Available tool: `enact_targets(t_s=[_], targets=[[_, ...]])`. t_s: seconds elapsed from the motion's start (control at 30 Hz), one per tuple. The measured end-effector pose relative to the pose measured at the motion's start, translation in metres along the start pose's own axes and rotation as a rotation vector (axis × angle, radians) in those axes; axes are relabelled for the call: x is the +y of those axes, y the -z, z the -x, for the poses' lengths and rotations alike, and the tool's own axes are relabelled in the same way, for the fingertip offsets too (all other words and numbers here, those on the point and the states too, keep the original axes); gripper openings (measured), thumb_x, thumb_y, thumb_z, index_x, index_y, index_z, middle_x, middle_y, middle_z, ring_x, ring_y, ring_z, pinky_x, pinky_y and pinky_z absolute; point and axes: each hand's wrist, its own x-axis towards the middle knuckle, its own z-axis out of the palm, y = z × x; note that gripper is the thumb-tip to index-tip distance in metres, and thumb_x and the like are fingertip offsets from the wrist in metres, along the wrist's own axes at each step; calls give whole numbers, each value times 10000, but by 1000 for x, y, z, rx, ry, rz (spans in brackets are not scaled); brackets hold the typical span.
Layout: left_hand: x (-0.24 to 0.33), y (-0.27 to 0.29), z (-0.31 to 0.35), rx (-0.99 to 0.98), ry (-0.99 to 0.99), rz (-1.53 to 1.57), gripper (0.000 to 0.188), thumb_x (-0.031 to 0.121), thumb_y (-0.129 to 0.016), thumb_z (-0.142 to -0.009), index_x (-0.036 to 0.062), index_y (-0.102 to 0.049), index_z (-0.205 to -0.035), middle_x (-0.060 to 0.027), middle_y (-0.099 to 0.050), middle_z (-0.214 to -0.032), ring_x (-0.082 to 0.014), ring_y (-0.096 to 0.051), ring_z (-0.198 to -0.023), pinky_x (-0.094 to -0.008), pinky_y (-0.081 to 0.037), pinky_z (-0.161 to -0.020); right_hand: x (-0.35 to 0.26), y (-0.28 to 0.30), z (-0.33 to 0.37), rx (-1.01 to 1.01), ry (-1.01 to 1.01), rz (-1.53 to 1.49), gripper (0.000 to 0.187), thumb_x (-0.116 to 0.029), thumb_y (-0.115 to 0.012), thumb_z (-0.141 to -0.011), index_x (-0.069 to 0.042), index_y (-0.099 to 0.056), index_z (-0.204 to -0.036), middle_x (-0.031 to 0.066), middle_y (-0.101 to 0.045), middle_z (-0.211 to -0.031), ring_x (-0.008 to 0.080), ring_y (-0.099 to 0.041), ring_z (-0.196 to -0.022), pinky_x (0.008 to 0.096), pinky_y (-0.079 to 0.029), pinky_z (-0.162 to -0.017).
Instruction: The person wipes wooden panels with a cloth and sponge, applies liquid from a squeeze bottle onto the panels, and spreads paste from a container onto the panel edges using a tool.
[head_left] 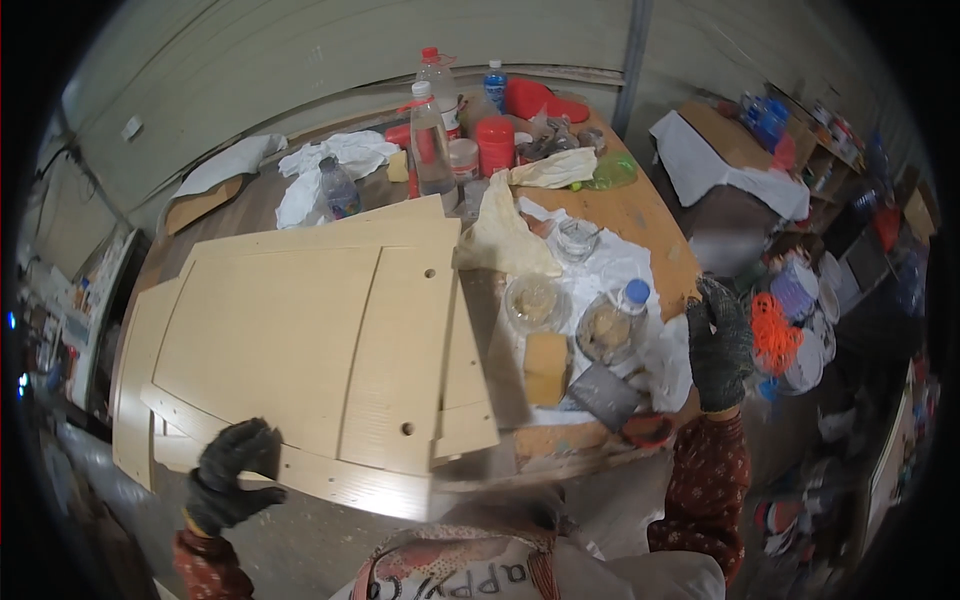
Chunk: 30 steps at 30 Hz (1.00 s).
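Note:
Cream-coloured flat panels [270, 340] lie stacked and askew on the left part of the table. The top panel has a recessed middle and two round holes near its right side. My left hand [232, 478], in a dark glove, is at the stack's near left edge with thumb and fingers apart; whether it touches the panel I cannot tell. To the right, my gloved right hand [720, 340] hovers by the table's right edge with its fingers apart and nothing seen in it. Near it are a yellow sponge [546, 368] and a dark grey flat block [603, 396].
On white sheeting stand a clear tub [536, 303] and a cut bottle with a blue cap [612, 328]. Tall bottles [430, 140], a red jar [495, 146] and cloths [505, 230] crowd the back. Right of the table hangs an orange tassel [775, 335] amid clutter.

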Motion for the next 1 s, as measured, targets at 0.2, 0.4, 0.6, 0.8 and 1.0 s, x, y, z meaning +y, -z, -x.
enact_targets(t_s=[0.2, 0.4, 0.6, 0.8, 1.0], targets=[[76, -18, -60, 383, 240, 181, 452, 82, -751, -704, -5, -606, -1124, -166, -633, -1087, -288, -616, -1008, -370, -501, -868, 67, -31, -47, -149, 20, -251, 238, -80, -664, -830, -42, -646, -1065, 136, -666, -1023, 281, -639, -954, 345, -491, -855], [110, -68, -206, 151, -81, -155, 440, 19, -722, -689, 33, -619, -1116, -181, -625, -1083, -356, -612, -989, -419, -509, -820, 159, -46, -55, -318, -78, -325, 238, -71, -681, -812, -57, -648, -1047, 120, -668, -962, 269, -648, -900, 354, -504, -808], [111, -102, -344, -56, -319, -573, 461, 101, -604, -752, 126, -578, -1211, -95, -576, -1115, -312, -561, -1044, -408, -491, -811, 164, -67, -57, -392, 80, -216, 256, -97, -697, -790, -65, -650, -1040, 119, -668, -953, 283, -644, -880, 352, -509, -789], [55, -190, -465, -99, -234, -927, 575, 158, -503, -791, 250, -451, -1356, -155, -485, -1284, -361, -453, -1209, -479, -373, -995, 178, -126, -23, -538, 82, -335, 259, -193, -646, -816, -73, -647, -1045, 121, -655, -992, 293, -627, -892, 374, -492, -807], [42, -217, -481, -201, 195, -377, 752, 182, -656, -741, 110, -342, -1420, -240, -439, -1340, -406, -432, -1232, -448, -347, -1042, 190, -142, 5, -573, -11, -165, 262, -167, -636, -808, -92, -649, -1059, 117, -642, -998, 306, -595, -949, 424, -460, -853]])
